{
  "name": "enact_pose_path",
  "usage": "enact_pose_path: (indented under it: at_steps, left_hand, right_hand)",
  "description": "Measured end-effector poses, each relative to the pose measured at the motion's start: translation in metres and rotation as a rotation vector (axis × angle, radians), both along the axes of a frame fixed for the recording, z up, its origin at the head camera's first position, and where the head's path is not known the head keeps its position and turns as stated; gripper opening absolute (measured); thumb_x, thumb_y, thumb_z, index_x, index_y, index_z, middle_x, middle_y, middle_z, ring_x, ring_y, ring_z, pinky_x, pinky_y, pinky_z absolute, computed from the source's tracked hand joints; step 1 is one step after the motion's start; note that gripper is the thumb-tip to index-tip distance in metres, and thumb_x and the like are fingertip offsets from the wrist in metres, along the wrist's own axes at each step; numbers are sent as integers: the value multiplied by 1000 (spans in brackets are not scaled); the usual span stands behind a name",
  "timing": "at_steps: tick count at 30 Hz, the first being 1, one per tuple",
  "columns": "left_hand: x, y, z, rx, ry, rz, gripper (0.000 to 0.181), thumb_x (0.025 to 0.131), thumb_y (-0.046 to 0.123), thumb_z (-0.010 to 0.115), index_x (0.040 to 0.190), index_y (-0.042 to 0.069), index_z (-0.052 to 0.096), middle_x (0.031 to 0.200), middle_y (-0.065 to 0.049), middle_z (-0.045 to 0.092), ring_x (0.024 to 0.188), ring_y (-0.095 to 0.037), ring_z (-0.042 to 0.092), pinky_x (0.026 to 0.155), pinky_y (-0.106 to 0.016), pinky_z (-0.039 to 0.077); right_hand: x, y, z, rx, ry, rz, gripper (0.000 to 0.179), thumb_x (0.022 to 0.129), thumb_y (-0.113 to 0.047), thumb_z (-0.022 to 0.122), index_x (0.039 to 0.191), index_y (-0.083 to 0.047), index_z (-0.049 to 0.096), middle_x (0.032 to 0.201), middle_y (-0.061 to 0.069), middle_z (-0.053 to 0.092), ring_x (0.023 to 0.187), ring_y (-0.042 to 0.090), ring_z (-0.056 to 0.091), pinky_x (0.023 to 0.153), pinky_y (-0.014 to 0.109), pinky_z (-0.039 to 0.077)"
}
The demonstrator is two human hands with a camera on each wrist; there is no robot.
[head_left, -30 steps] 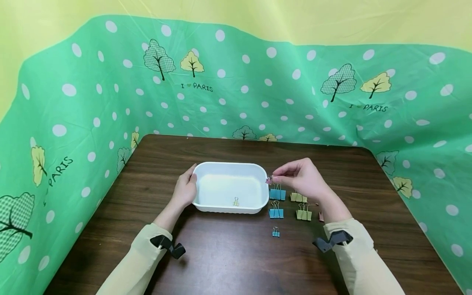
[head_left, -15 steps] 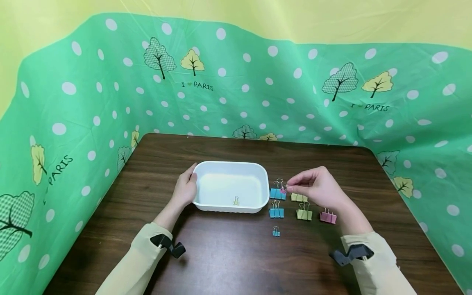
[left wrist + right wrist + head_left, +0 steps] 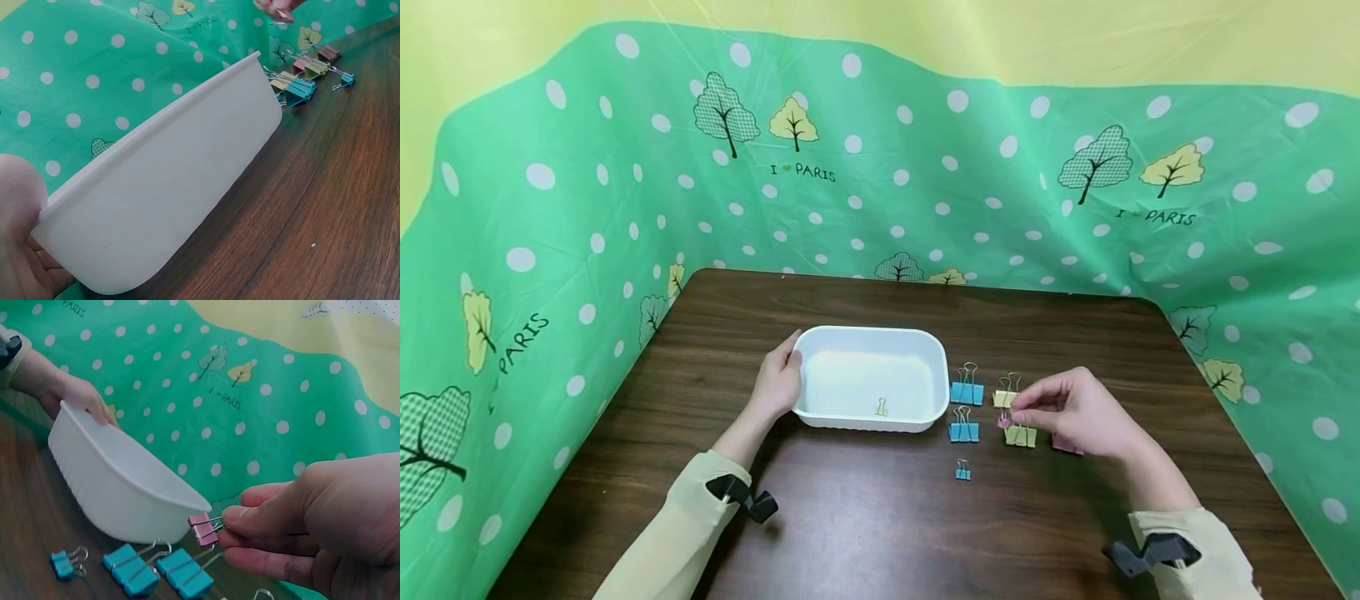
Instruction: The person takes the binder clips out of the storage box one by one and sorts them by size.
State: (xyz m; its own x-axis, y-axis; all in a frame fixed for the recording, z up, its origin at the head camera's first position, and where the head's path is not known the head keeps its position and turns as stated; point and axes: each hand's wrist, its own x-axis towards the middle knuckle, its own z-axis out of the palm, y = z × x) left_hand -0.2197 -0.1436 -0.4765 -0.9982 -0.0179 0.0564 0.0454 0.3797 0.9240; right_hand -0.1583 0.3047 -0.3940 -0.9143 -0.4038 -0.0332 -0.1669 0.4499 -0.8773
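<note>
My left hand (image 3: 777, 379) grips the left end of a white plastic tray (image 3: 835, 375), thumb over the rim. Inside the tray lies a small yellow binder clip (image 3: 881, 407). To the right, my right hand (image 3: 1086, 417) pinches a small pink binder clip (image 3: 203, 529) by its wire handles, held in front of two yellow-green binder clips (image 3: 1021, 437). A larger pink binder clip (image 3: 1067, 447) is partly covered by that hand. Beside the tray's right end stand two larger blue binder clips (image 3: 967, 393) and a small blue binder clip (image 3: 962, 474).
Everything rests on a dark brown wooden table (image 3: 865, 517). A green polka-dot cloth (image 3: 820, 225) hangs around its back and sides. A black wrist mount (image 3: 741, 497) sits on each sleeve.
My right hand has moved from the tray's right rim to the right and nearer me, still pinching the small pink binder clip. The left hand and tray stay in place.
</note>
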Motion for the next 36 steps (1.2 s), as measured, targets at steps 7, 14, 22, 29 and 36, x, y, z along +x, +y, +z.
enact_pose_path:
  at_steps: [7,14,22,29,36]
  left_hand:
    - [1,0,1,-2,-9,-5,51,113,13,37,163,0,38,161,-21,45,149,-35,39,121,-54,33]
    - [0,0,1,-9,-9,-3,51,113,13,37,162,0,39,161,-21,45,149,-35,39,122,-53,32]
    - [1,1,2,-5,-16,-2,51,113,13,37,162,0,38,162,-20,44,149,-35,39,120,-55,34]
    - [1,1,1,-4,-23,-4,51,114,14,36,163,1,38,163,-19,43,151,-35,37,121,-54,33]
    - [0,1,0,5,-21,-14,52,114,15,35,164,0,36,164,-19,41,152,-34,35,122,-54,32]
  right_hand:
    - [9,15,-18,16,97,68,9,89,2,83,96,-4,83,88,11,79,63,12,69,52,25,55]
    - [19,23,-36,79,145,58,13,84,-1,88,92,-10,84,83,-3,79,122,31,67,108,6,31]
    - [22,26,-49,151,129,79,11,84,-7,89,89,-14,83,81,-10,77,112,33,66,92,15,46]
    - [21,28,-58,103,61,145,9,87,-5,87,94,-6,82,86,-1,79,73,8,71,62,25,57]
    - [20,29,-58,128,42,128,10,87,-6,87,96,-6,82,87,-2,79,75,10,72,63,26,58]
